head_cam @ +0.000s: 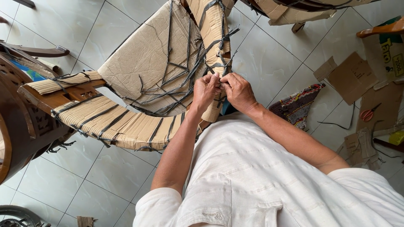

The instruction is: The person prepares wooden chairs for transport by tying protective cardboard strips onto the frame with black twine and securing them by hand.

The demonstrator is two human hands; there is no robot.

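Hands meet at the front of a wooden chair wrapped in cardboard: the left hand [205, 89] and the right hand [237, 90] are pressed fingertip to fingertip over a black plastic strap [220, 80], each pinching narrow on it where it crosses the cardboard-covered chair arm [212, 29]. It looks like a knot or twist being pulled snug. More black straps run over the padded seat [151, 59] and around the curved front rail [113, 124], which is sheathed in ribbed cardboard

To do this well, I would judge that both hands should keep the strap taut while the ends are crossed, pulling along the line of the strap and not away from the arm, so the cardboard stays flat and does not crease or slide. The pinch should sit close to the knot; a grip further back lets slack creep in

On the tiled floor [273, 54] to the right lie cardboard scraps [347, 80], red-handled scissors [368, 113] and a patterned rug [299, 105], all well apart from the hands
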